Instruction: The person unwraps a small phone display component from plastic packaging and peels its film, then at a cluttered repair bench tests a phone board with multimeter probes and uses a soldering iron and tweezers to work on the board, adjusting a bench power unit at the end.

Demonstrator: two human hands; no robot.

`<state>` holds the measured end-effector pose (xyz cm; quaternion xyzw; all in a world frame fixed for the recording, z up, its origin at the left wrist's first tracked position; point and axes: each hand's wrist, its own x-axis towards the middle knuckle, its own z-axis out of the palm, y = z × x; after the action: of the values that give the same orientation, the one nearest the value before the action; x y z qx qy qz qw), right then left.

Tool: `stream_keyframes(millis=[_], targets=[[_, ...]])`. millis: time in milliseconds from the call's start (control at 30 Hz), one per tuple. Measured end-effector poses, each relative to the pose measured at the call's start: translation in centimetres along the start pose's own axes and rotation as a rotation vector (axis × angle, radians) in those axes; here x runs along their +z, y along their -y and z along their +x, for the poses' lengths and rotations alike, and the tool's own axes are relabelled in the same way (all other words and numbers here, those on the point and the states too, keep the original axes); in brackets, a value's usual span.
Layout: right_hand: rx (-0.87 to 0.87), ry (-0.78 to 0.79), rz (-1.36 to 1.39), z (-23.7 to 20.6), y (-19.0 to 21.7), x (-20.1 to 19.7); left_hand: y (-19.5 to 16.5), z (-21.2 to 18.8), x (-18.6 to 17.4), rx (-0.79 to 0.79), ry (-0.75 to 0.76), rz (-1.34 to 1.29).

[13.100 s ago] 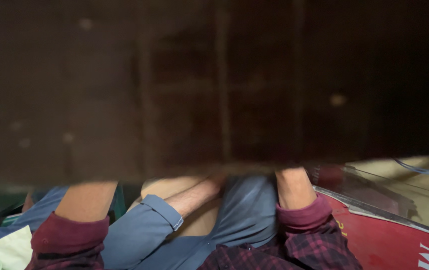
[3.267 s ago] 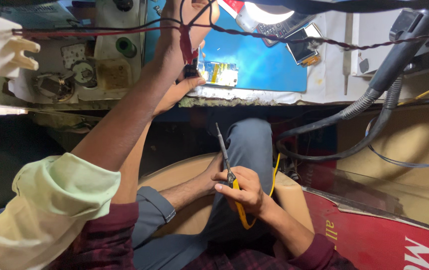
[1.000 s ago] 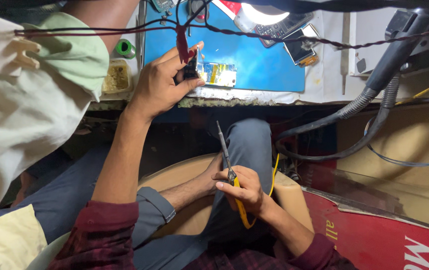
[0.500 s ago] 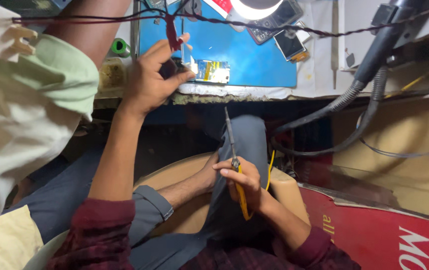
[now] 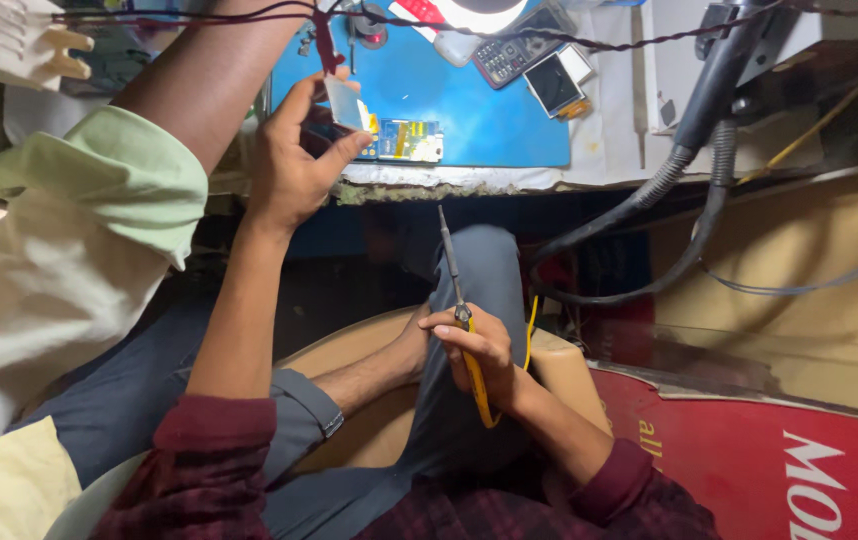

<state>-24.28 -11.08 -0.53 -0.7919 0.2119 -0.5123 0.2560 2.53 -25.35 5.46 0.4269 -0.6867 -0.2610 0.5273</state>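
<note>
We see the left hand [image 5: 294,165] raised to the edge of the blue mat [image 5: 489,115], its thumb and fingers pinched around a small pale rectangular part [image 5: 346,103]; the grip is narrow, with only the part between the fingertips. The part sits just above the mat's near edge, beside a small circuit board [image 5: 404,140] lying on the blue surface.

Lower down, we find the right hand [image 5: 479,350] curled shut around the yellow handle of a soldering iron [image 5: 459,320], whose dark tip points up toward the bench edge while the hand hovers over the lap.

Another person's arm in a pale green sleeve [image 5: 99,190] reaches in from the left above our view. On the mat, farther back, lie a dark keypad phone [image 5: 509,55] and what looks like a small screen module [image 5: 557,85], though it is too small to be sure. Grey hoses [image 5: 669,180] hang from the bench at the right, and a red panel [image 5: 779,450] fills the lower right corner.
</note>
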Motion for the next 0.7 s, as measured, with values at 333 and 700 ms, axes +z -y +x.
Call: stream_keyframes(millis=[333, 700], targets=[[-0.113, -0.155, -0.485, 0.2, -0.5, -8.6, -1.0, -0.1, 1.2, -0.094, 0.006, -0.061], [0.04, -0.468, -1.15, 6.9, -3.1, -22.6, -1.8, -0.2, 1.1, -0.072, 0.013, -0.043]])
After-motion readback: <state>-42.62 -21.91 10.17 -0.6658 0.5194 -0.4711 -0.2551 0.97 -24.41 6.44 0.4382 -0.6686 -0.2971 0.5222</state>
